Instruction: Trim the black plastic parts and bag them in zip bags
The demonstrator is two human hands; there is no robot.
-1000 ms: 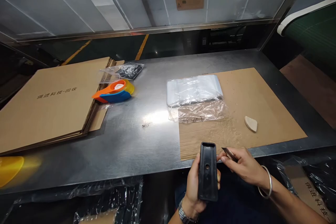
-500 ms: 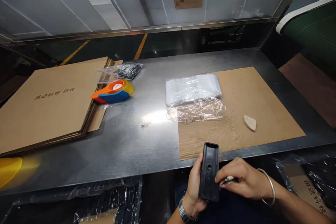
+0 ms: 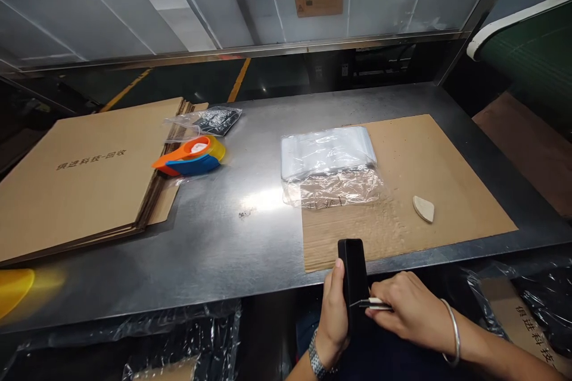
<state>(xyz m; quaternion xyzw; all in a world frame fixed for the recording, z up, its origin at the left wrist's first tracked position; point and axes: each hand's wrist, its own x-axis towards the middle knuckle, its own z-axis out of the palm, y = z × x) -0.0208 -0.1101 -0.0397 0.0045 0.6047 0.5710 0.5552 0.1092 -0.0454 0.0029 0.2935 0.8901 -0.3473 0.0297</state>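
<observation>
Left hand (image 3: 336, 308) is upright, fingers curled in a closed grip, wrist bent back. Right hand (image 3: 409, 315) lies palm down just beside it, fingertips (image 3: 374, 303) pinched together, forearm angling in from the right.

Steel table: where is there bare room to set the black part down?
Bare steel table lies between the flat cardboard stack and the cardboard sheet, below the tape dispenser. The sheet's right half is bare except a small wedge. Crowded: the clear bag pile.
</observation>
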